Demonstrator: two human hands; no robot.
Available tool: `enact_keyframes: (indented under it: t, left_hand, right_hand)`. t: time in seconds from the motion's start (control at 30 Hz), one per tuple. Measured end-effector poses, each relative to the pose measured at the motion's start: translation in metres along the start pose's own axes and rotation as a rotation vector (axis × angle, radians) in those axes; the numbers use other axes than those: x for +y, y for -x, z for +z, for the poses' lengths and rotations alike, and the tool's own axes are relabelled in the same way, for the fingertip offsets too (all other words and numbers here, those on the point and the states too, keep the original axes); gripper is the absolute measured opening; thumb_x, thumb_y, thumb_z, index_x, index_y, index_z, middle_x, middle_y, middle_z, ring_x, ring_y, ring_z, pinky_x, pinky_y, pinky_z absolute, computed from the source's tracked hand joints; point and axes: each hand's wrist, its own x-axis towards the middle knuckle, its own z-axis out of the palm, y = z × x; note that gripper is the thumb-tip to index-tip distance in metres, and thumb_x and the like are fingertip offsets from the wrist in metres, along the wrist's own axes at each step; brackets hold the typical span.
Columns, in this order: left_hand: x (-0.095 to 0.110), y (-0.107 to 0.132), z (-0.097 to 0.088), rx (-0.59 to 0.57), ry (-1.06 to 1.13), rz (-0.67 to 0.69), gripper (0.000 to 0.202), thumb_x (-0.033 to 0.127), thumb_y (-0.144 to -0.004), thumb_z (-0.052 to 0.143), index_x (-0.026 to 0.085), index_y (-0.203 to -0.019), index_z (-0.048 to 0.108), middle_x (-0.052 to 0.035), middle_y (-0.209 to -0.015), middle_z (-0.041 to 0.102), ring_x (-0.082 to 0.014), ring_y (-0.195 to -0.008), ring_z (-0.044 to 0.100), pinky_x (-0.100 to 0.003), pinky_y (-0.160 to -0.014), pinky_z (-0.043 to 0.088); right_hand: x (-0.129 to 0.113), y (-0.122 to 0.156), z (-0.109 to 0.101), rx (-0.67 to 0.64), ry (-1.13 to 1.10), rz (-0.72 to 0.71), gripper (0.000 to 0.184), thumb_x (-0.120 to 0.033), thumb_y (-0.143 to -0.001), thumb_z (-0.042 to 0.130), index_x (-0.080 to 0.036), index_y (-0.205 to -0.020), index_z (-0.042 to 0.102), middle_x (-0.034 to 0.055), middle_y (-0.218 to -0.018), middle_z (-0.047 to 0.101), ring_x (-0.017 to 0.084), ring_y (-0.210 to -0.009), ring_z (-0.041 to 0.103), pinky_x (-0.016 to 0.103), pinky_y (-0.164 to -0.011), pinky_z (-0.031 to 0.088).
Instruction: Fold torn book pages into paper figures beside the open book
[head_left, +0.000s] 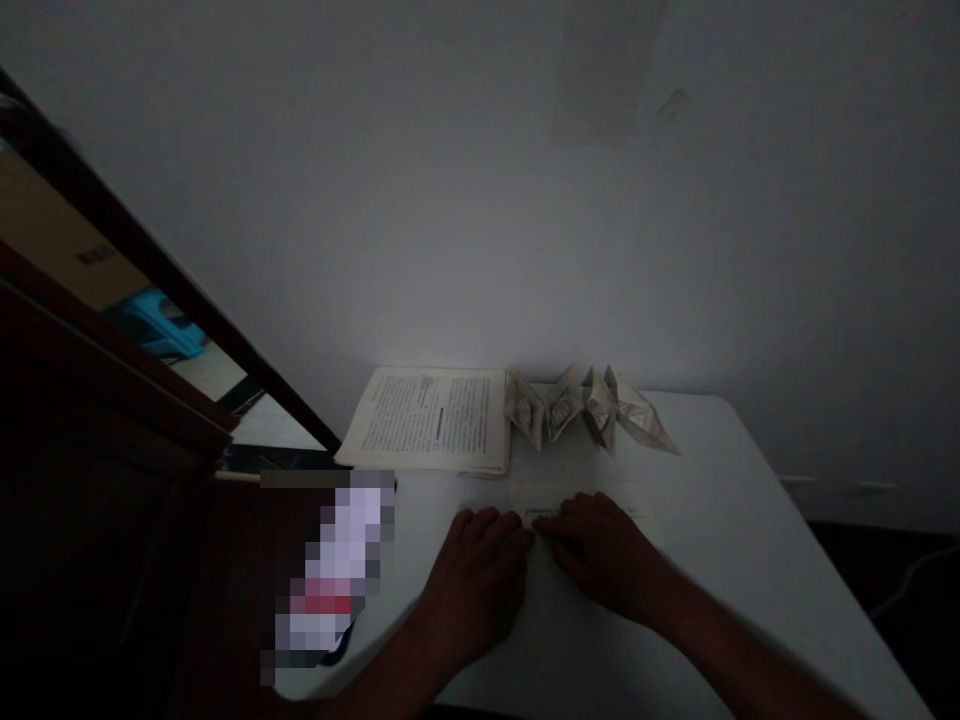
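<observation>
A thin, pale printed sheet of paper lies on the white table, hard to tell from the tabletop in the dim light. My left hand rests at its left part, fingers curled down and thumb towards the right hand. My right hand is closed over the paper, its index finger pressed down close to the left thumb. A small patch of print shows between the hands. Both hands hide much of the sheet, so its folds cannot be made out.
Several folded paper boats stand in a row behind my hands. Left of them lies an open book with printed pages. A blurred-out phone-like object lies at the left edge of the white table. A wall rises behind.
</observation>
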Motion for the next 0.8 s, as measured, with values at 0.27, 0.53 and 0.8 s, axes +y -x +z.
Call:
enact_keyframes:
  t: [0.27,0.53,0.8]
  left_hand:
    - [-0.0012,-0.0011,-0.0006,0.009,0.043,0.001,0.032,0.015,-0.083,0.048,0.02,-0.113,0.055,-0.0073,-0.114,0.056,-0.0253,-0.104,0.047,-0.047,-0.093,0.036]
    - [-0.0024,-0.0006,0.0006,-0.008,0.007,0.004,0.035,0.016,-0.084,0.047,0.02,-0.118,0.053,-0.0078,-0.121,0.054,-0.0269,-0.108,0.047,-0.049,-0.096,0.033]
    - [0.0004,0.0,0.0042,-0.037,-0.039,-0.054,0.038,0.018,-0.081,0.05,0.025,-0.119,0.054,-0.0062,-0.122,0.055,-0.0295,-0.11,0.045,-0.053,-0.094,0.03]
  right_hand:
    - [0.0005,0.0006,-0.0002,0.007,0.008,-0.014,0.026,-0.02,-0.085,0.048,-0.026,-0.103,0.066,0.0027,-0.082,0.064,0.018,-0.08,0.053,0.031,-0.076,0.032]
    - [0.0029,0.0002,-0.004,-0.003,-0.01,-0.035,0.028,-0.016,-0.081,0.051,-0.027,-0.103,0.066,0.0025,-0.082,0.064,0.018,-0.081,0.053,0.031,-0.077,0.032]
    - [0.0086,0.0019,-0.0006,0.051,-0.073,-0.044,0.033,-0.017,-0.082,0.048,-0.022,-0.112,0.063,0.0045,-0.084,0.066,0.019,-0.08,0.054,0.032,-0.077,0.034]
